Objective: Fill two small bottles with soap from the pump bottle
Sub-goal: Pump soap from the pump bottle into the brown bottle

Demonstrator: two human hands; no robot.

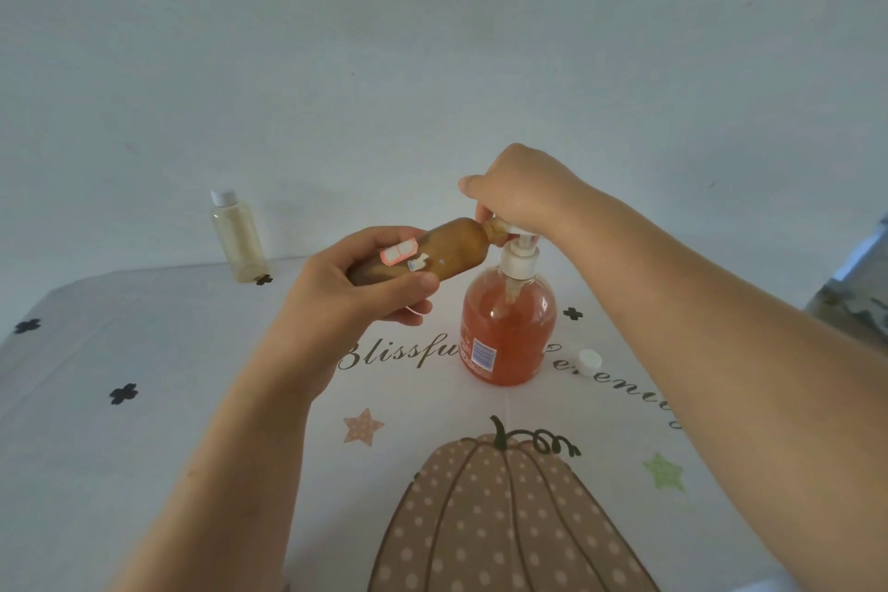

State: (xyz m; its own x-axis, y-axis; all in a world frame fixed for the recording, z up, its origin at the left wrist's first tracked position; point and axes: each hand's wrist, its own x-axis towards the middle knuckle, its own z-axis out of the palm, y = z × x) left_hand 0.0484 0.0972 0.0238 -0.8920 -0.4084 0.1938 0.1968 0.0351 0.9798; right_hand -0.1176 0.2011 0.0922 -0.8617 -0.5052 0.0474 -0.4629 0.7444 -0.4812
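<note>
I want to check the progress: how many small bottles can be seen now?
2. One small bottle is held tilted in the left hand, its neck at the pump bottle's spout. The capped bottle stands at the table's far-left edge.

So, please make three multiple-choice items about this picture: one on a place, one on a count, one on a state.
1. Where does the loose white cap lie?
A. on the cloth, right of the pump bottle
B. on the clear bottle
C. in the left hand

2. How many small bottles are in view?
A. one
B. two
C. three

3. How is the brown bottle held?
A. upright on the cloth
B. tilted, neck at the pump spout
C. upside down over the cap

Answers:
1 A: the cap rests on the cloth beside the pump bottle.
2 B: the brown one and the clear bottle at the back.
3 B: the left hand tilts it while the right hand covers the pump.
</note>
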